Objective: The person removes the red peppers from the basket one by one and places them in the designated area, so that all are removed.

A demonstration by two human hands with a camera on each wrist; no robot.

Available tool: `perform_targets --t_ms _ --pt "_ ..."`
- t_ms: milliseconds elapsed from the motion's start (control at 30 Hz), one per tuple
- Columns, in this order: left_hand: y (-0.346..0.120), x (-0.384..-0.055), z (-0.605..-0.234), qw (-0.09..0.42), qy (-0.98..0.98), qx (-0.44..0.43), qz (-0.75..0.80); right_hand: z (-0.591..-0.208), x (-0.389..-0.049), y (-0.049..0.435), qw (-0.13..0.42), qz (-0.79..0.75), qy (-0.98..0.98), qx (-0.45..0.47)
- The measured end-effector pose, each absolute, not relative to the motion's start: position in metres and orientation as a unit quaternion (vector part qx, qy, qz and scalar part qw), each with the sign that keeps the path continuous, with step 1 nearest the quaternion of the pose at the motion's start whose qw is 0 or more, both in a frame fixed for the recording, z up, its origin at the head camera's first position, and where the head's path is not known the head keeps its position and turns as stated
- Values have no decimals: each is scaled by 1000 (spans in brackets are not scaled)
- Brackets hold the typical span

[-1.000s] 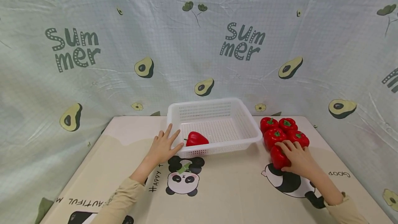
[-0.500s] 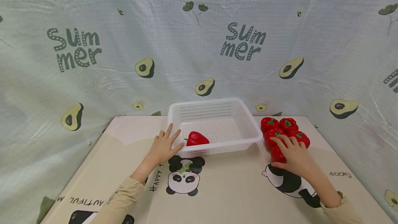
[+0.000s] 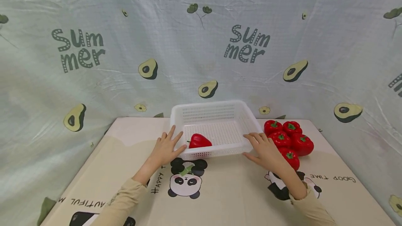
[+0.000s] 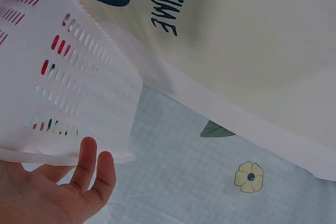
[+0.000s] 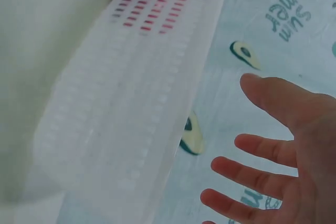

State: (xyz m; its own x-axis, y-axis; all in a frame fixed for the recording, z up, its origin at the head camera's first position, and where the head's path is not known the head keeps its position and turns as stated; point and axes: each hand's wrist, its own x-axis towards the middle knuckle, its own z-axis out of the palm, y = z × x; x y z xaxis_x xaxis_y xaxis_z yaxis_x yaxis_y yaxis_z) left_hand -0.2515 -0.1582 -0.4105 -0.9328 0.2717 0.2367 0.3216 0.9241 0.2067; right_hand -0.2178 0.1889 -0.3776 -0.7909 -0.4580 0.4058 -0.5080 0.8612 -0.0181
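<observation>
A white plastic basket stands at the back middle of the table. One red bell pepper lies inside it, near the front left corner. My left hand rests on the basket's left rim, its fingers spread; in the left wrist view, fingers of the left hand lie along the rim. My right hand is over the basket's front right corner, holding nothing. The right wrist view has the right hand with fingers spread, apart from the basket's wall. Several red bell peppers sit right of the basket.
A printed cloth hangs behind and at both sides of the table. The table has a cover printed with pandas and lettering.
My right hand has left the front bell pepper and moved left to the basket's corner. That pepper now stands with its green stem up. My left hand has stayed on the rim.
</observation>
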Motion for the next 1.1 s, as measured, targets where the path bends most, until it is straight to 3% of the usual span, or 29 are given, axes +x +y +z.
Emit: perform_targets --t_ms 467,1100 --pt "-157 -252 -411 112 -974 -161 -115 -385 -251 125 199 76 -936 281" --pt "-158 -251 -411 114 -973 -167 -109 -388 -290 71 132 87 -933 324"
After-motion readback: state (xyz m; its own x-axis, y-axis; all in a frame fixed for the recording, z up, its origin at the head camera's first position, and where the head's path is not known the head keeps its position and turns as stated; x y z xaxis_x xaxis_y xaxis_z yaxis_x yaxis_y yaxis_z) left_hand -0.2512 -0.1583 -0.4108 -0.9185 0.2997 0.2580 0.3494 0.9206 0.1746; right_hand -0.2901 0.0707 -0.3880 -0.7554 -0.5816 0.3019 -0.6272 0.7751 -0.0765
